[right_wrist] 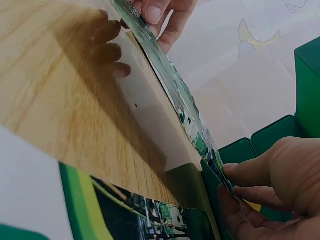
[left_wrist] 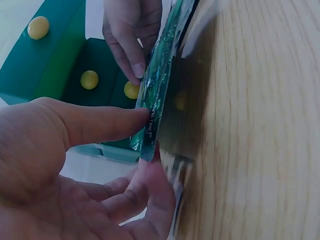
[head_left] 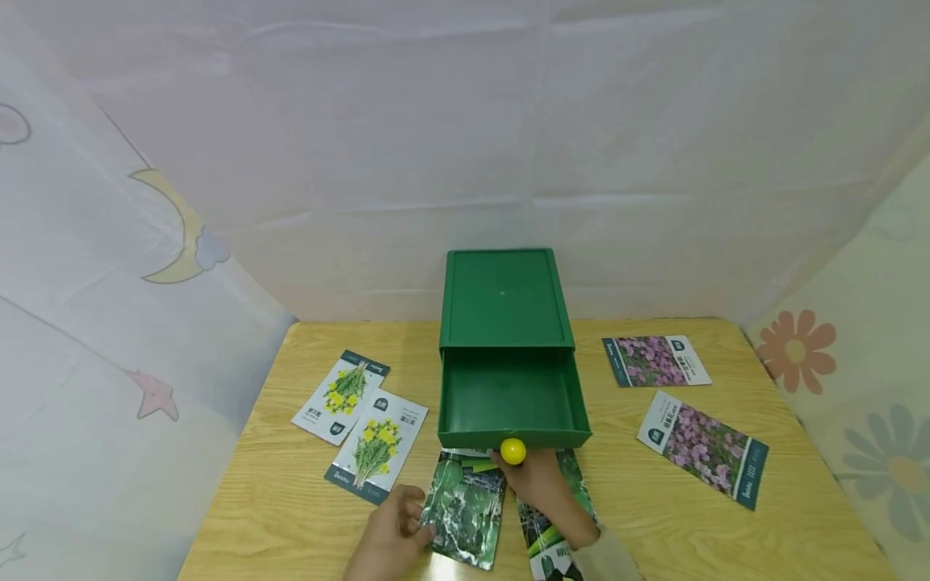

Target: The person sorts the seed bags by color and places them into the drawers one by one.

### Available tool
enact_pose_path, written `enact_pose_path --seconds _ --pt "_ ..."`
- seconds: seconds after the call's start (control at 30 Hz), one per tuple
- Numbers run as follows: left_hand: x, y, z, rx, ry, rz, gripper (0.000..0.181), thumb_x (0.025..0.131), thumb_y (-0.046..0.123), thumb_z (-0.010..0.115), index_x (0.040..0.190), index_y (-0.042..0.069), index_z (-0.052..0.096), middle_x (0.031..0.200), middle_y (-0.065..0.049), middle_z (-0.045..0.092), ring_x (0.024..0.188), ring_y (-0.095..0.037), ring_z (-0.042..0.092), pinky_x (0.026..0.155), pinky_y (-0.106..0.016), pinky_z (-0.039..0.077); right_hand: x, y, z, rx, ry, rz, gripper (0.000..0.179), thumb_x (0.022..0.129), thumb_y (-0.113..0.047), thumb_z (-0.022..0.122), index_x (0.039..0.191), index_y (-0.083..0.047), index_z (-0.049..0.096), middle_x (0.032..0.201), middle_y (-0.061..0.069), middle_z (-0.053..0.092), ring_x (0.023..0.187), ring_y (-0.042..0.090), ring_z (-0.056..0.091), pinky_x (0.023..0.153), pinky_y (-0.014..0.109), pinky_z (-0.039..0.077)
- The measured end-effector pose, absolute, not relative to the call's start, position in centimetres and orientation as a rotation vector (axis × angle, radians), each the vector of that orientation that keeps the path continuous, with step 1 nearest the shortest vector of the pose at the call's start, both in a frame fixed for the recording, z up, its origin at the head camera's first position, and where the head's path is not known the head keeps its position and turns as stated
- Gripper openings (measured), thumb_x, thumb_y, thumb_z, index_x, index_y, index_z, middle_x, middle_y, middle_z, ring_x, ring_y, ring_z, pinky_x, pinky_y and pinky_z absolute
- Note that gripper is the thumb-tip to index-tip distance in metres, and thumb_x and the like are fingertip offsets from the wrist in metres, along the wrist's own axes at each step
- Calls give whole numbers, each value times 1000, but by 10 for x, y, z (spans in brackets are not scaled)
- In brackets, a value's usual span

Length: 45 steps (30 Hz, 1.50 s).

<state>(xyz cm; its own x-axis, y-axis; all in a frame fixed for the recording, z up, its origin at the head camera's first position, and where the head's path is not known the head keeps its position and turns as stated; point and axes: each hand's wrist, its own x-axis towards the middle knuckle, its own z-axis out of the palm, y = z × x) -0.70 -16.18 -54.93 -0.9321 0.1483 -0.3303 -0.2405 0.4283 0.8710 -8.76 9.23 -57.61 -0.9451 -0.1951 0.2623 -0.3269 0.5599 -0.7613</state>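
In the head view, a glossy green seed packet is held in front of the green drawer box. My left hand pinches its lower left edge between thumb and fingers. At its upper right corner, my right hand pinches it, close to the drawer's round yellow knob. Both wrist views show the packet raised off the wood. A second green packet lies partly hidden beneath my right forearm. The drawer is pulled out, and its visible floor is bare.
Two white packets with yellow flowers, one upper and one lower, overlap at left on the wooden table. Two pink-flower packets, one farther back and one nearer, lie at right. A pale cloth hangs behind.
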Motion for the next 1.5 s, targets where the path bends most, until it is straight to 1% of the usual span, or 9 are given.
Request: enact_pose_path --seconds 0.1,0.2,0.27,0.33,0.67,0.87,1.03,1.13,1.5 --pt "-9 -162 -549 -138 2273 1515 46 84 12 77 122 1 53 94 -9 51 75 -19 51 60 -28 48 -87 94 -578 475 -2595 1317 73 81 -6 80 140 -3 37 125 19 51 112 36 55 93 58 45" --pt "-9 -163 -551 -191 2218 1543 43 85 11 76 121 2 54 98 -10 49 74 -19 53 59 -31 51 -85 97 -580 501 -2542 1340 73 79 -4 80 139 -2 38 113 15 54 84 19 62 77 43 52" --pt "-8 -163 -552 -204 2175 1597 40 86 7 74 121 2 55 101 -12 48 72 -19 54 59 -34 54 -83 100 -581 517 -2506 1376 72 79 -3 80 138 -2 40 104 11 55 64 7 55 64 34 51" --pt "-8 -164 -553 -206 2137 1653 38 86 4 72 120 2 55 103 -13 48 70 -19 56 60 -35 56 -81 102 -580 519 -2483 1407 71 77 -2 81 137 -3 42 102 8 54 61 -2 47 59 29 47" --pt "-8 -167 -549 -168 2149 1656 33 89 3 69 120 4 59 103 -12 53 65 -16 54 57 -33 55 -70 114 -568 420 -2633 1646 41 82 -10 79 116 -20 61 63 -6 41 47 2 36 47 23 41" --pt "-9 -169 -549 -144 2104 1659 34 90 4 67 123 6 59 107 -14 51 67 -18 53 63 -38 57 -63 119 -563 348 -2708 1701 26 87 -13 75 111 -19 67 58 -5 42 45 1 31 45 22 36" --pt "-10 -169 -548 -83 2108 1656 34 90 6 68 123 6 59 106 -13 52 68 -18 55 62 -38 57 -58 123 -558 310 -2719 1778 26 90 -20 72 113 -12 68 85 0 65 66 5 59 58 24 49" --pt "-10 -169 -548 -41 2115 1648 33 90 5 67 123 6 60 105 -13 53 67 -16 56 62 -37 57 -56 126 -553 269 -2737 1860 28 92 -22 70 116 -9 66 100 5 67 79 14 66 65 28 53" --pt "-12 -167 -537 114 2204 1574 30 93 7 64 123 12 63 105 -11 58 63 -12 55 56 -27 51 -50 139 -553 234 -2795 2002 28 95 -10 64 120 3 63 100 11 65 86 23 66 68 29 55"
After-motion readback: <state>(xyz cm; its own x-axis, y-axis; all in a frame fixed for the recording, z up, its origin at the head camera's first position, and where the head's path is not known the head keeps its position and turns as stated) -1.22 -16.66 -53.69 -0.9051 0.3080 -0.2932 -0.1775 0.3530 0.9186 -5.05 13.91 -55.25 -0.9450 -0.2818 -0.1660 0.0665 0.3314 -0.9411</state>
